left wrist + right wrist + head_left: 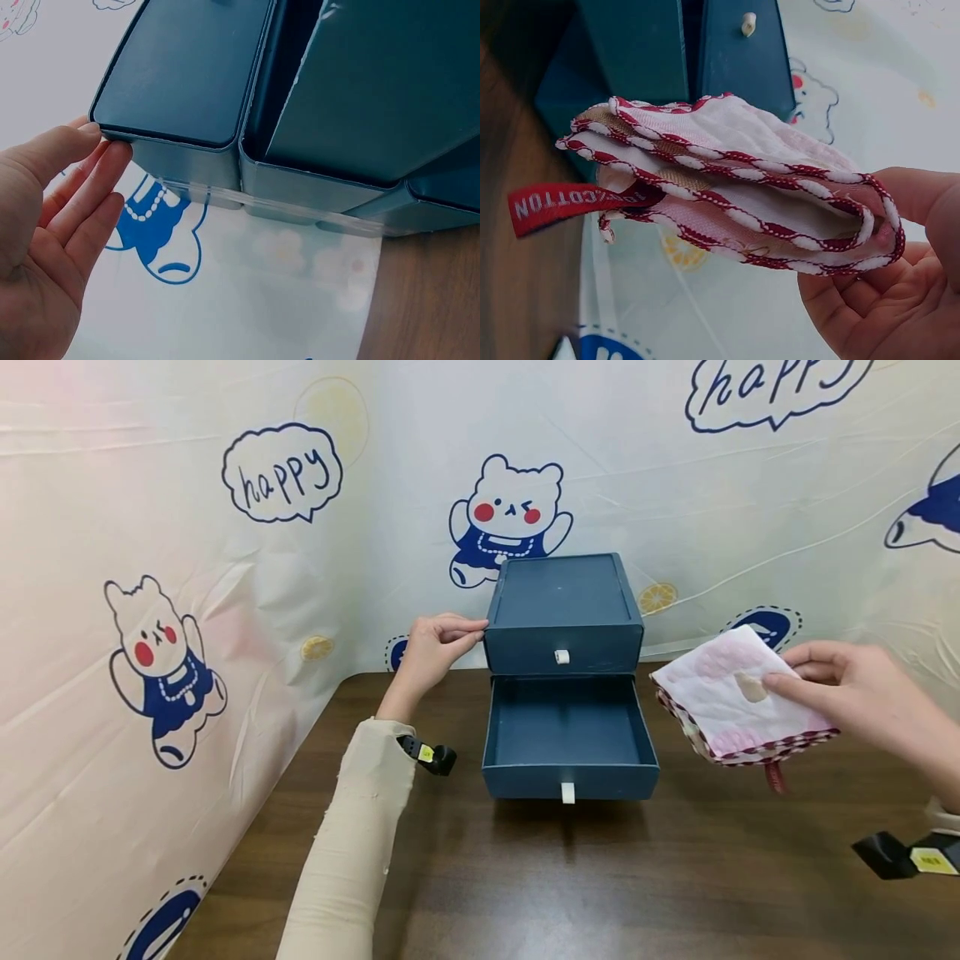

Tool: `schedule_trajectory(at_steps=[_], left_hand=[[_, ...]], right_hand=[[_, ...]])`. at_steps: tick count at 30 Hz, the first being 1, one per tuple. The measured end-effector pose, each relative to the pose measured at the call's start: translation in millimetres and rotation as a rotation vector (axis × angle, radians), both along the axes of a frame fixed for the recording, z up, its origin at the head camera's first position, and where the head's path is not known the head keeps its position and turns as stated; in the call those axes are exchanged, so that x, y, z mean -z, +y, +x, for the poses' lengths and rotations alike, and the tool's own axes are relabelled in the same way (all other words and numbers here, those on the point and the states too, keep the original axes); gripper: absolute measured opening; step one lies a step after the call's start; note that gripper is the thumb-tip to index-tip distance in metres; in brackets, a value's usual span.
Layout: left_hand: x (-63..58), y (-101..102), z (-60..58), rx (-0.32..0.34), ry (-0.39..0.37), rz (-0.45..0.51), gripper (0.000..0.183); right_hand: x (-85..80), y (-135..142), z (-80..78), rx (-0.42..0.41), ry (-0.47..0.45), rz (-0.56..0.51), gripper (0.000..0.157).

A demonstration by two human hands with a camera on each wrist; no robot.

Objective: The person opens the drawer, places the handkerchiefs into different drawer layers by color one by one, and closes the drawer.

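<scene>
A blue two-drawer storage box (562,589) stands on the table, its top drawer closed. Its lower drawer (570,781) is pulled out, and nothing lies inside. At the upper left front corner of the box, my left hand (441,647) pinches the edge; the left wrist view shows the thumb at the front and fingers behind. To the right of the open drawer, my right hand (851,689) holds a folded cotton washcloth (720,685) between thumb and fingers. The washcloth is white and pink with red-and-white edging. A red label (577,206) hangs from it.
The brown wooden table (585,885) extends in front of the box. Behind and to the left hangs a white printed curtain (390,468) with cartoon bears. Small white pull tabs (568,792) stick out from the drawer fronts.
</scene>
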State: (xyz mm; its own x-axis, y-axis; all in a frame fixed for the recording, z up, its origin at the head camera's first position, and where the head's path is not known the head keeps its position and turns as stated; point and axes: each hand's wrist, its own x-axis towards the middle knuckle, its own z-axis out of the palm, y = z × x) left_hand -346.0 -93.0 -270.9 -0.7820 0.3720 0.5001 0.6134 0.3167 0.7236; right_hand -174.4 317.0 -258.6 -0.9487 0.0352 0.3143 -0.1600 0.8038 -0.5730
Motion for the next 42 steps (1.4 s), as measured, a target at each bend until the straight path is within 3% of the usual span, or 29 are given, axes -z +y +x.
schedule_trajectory(at_steps=[13, 42], left_hand=[[-0.7, 0, 0.2, 0.015, 0.011, 0.005, 0.02], [0.2, -1, -1.5, 0.01, -0.013, 0.008, 0.021]], right_hand=[[-19.2, -31, 1.0, 0.015, 0.021, -0.073, 0.036], [-38.2, -92, -19.9, -0.163, 0.018, -0.174, 0.03]])
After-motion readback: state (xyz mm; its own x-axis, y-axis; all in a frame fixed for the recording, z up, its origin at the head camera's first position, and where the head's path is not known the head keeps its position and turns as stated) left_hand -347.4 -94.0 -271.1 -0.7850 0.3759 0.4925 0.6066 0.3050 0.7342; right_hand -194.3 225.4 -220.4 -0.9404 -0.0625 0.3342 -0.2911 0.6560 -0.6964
